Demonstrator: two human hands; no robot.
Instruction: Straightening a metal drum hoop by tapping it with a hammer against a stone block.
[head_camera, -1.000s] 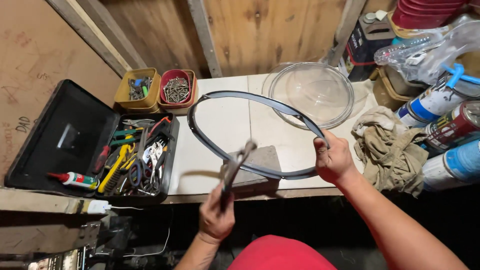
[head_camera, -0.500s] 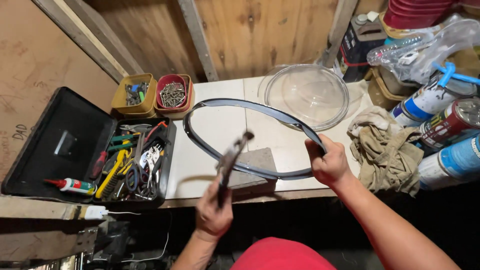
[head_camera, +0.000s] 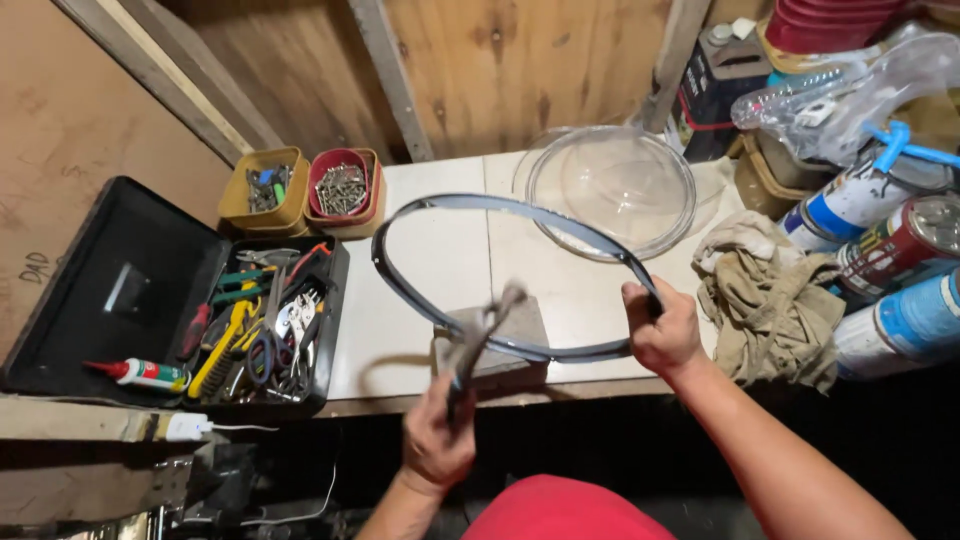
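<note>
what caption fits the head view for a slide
Right hand grips a metal hoop on the workbench; left hand raises a blurred tool.

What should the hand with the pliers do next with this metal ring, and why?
Probably lower the pliers onto the metal ring where it crosses the small grey block. The left hand holds them raised and blurred just above that spot, while the right hand grips the ring's rim, steadying it on the bench.
</note>
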